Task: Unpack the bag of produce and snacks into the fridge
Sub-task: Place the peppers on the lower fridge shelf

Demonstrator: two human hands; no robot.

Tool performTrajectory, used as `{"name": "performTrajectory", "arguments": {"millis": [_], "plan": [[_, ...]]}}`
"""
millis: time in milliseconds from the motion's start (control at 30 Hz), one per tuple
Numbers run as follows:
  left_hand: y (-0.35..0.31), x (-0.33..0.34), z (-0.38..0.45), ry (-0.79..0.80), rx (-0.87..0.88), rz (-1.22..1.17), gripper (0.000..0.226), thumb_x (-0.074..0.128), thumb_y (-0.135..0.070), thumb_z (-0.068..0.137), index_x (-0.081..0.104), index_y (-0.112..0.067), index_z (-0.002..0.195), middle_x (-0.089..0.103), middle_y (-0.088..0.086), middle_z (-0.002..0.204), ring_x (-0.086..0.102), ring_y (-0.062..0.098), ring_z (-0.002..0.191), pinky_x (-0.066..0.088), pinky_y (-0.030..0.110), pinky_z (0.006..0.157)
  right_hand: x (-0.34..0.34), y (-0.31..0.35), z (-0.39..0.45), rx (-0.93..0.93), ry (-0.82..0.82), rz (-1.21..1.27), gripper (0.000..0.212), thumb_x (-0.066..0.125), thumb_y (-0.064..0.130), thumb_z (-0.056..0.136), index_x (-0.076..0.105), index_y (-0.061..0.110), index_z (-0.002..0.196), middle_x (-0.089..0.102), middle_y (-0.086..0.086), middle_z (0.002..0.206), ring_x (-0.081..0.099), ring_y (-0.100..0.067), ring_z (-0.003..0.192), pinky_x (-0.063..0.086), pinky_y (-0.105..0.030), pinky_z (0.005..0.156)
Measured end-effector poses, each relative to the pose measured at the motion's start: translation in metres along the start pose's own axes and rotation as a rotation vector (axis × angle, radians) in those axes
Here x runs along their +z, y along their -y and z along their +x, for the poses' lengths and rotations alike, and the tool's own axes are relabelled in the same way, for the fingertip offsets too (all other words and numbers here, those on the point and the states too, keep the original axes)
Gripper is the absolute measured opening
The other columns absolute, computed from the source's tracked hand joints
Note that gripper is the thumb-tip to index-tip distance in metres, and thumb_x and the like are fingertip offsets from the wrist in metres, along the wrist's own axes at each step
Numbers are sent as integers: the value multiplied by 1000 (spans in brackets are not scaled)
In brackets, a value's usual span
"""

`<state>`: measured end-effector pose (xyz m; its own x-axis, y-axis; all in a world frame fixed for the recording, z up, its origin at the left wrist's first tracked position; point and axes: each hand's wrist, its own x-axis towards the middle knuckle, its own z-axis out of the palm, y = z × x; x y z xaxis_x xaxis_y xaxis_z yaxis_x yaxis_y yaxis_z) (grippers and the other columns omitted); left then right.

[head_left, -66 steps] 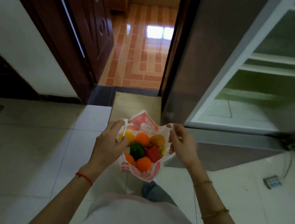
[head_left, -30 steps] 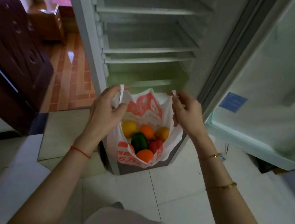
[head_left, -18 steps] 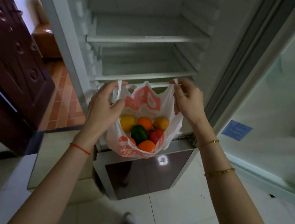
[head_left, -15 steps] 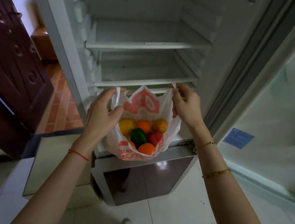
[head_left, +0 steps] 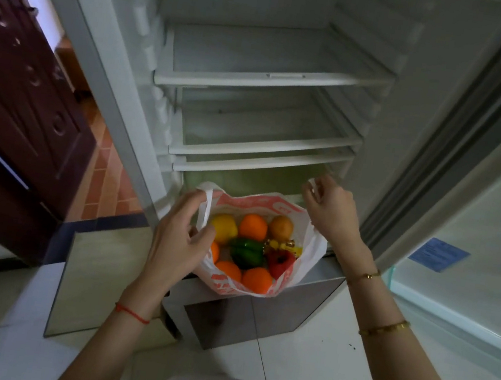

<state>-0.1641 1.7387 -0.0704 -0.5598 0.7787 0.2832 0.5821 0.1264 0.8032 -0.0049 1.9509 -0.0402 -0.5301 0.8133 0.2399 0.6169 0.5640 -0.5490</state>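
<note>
A white plastic bag (head_left: 310, 246) with orange print hangs open in front of the open fridge (head_left: 271, 77), at the level of its lowest compartment. Inside lie several oranges (head_left: 253, 226), a yellow pepper (head_left: 224, 227), a green pepper (head_left: 247, 252), a red pepper (head_left: 280, 260) and a small yellow snack pack (head_left: 283, 246). My left hand (head_left: 176, 237) holds the bag's left handle, fingers partly spread. My right hand (head_left: 331, 209) pinches the right handle, raised beside the fridge's right wall.
Bare glass shelves (head_left: 258, 81) fill the fridge, with a greenish drawer (head_left: 260, 178) at the bottom. The fridge door (head_left: 480, 196) stands open on the right. Below is a dark glossy freezer front (head_left: 253, 319). A dark wooden door (head_left: 22, 87) is at left, white tiles underfoot.
The bag has come down from the middle shelf's height to the bottom compartment and spread wider open. My left hand's fingers have loosened on the handle.
</note>
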Motion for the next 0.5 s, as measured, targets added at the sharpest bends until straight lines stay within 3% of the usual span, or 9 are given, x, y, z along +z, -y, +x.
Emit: {"name": "performTrajectory", "arguments": {"millis": [133,200,300,400,500], "plan": [[-5,2,-7,7,29,-7,49,58,-7,88,52,-32,130,60,-9,111,50,20,51,39,20,49,6,4,-5,12,-155,-285,35,55,39,93,50,9,109,58,-7,99,56,-26,89,49,-36,73],[-6,4,-9,-2,21,13,49,58,-7,88,52,-29,132,59,-9,114,49,12,53,37,16,50,7,8,-10,-67,-258,-311,31,59,35,90,51,8,103,54,-8,98,50,-24,89,48,-38,79],[-12,9,-12,-8,33,19,50,58,-4,88,53,-23,133,57,-11,122,50,4,55,37,13,51,10,11,-17,-306,-299,-150,19,60,27,89,52,11,86,53,-3,85,46,-17,79,42,-29,70],[-18,13,-12,-29,59,44,48,58,-1,87,54,-19,131,55,-10,124,50,2,55,36,11,50,19,8,-27,-511,105,153,25,59,25,94,59,14,71,57,4,66,50,-7,58,40,-21,56],[-19,16,-11,-55,51,84,46,59,-1,87,54,-19,130,54,-12,123,55,11,62,39,18,49,44,-2,-32,-480,527,106,36,59,32,94,61,19,60,61,5,57,54,-9,52,46,-26,57]]}}
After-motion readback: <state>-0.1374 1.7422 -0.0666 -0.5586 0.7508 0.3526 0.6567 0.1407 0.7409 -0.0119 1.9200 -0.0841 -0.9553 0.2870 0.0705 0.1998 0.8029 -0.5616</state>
